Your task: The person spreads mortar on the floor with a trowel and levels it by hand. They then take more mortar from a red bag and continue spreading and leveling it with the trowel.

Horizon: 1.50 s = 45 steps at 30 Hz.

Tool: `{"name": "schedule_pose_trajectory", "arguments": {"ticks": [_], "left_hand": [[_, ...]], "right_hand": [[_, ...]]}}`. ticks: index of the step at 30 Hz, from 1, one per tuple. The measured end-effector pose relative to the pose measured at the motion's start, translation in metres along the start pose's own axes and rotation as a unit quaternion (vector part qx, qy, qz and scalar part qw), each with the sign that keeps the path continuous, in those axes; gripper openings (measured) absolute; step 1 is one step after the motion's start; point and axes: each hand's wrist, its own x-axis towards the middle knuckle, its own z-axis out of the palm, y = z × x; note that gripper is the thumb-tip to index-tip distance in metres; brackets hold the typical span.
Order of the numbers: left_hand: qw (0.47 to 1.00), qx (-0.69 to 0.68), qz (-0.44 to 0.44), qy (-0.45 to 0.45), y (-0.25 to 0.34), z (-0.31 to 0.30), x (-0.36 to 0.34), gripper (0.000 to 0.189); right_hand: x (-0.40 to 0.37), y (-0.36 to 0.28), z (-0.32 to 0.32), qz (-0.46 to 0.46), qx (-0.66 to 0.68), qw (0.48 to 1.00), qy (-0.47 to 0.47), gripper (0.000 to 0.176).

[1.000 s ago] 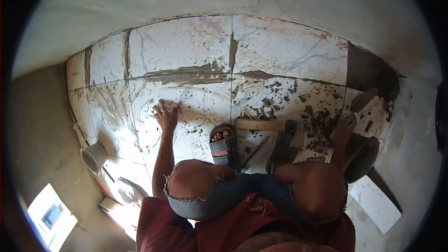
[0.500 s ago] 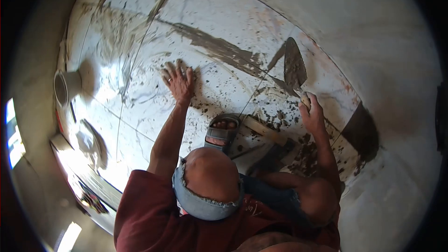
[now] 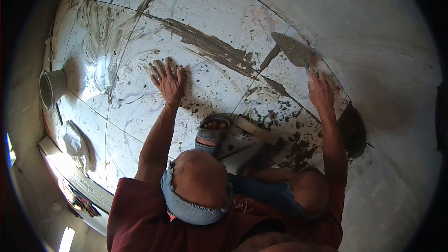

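My left hand (image 3: 167, 81) rests flat on a white marbled floor tile (image 3: 205, 81), fingers spread, a ring on one of them. Grey mortar smears the fingertips. In my right hand (image 3: 322, 94) is a pointed trowel (image 3: 294, 50), its handle mostly hidden under the fingers. The mortar-coated blade lies low over the tiles by the wall edge, tip toward the upper left. Strips of wet mortar (image 3: 210, 46) run along the tile joints, and crumbs of mortar (image 3: 273, 112) are scattered between my hands.
My sandalled foot (image 3: 212, 133) stands on the tiles beside a wooden piece (image 3: 254, 128). A dark untiled gap (image 3: 352, 130) lies at the right against the plastered wall (image 3: 396, 79). A whitish bucket-like container (image 3: 48, 89) and a pale rounded object (image 3: 72, 140) are at the left.
The trowel blade has swung from pointing up to pointing upper left, and my right hand has moved up toward the wall edge. My left hand keeps its place on the tile.
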Motion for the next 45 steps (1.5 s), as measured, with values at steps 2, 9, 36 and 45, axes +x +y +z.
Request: {"name": "schedule_pose_trajectory", "arguments": {"ticks": [2,9,36,45], "left_hand": [[1.0,-0.003,0.001,0.003,0.0,0.001,0.0,0.065],[1.0,0.001,0.002,0.008,0.0,0.001,0.0,0.064],[0.998,-0.047,-0.005,0.029,-0.004,0.001,0.0,0.063],[0.916,-0.374,-0.109,-0.093,-0.065,0.085,-0.03,0.056]], "right_hand": [[0.004,0.003,-0.002,0.007,0.0,1.0,0.003,0.048],[0.002,0.015,0.013,-0.032,0.077,0.996,0.023,0.044],[0.003,-0.178,-0.048,-0.017,0.547,0.771,-0.326,0.043],[0.116,-0.415,-0.04,-0.008,0.734,0.59,-0.335,0.034]]}}
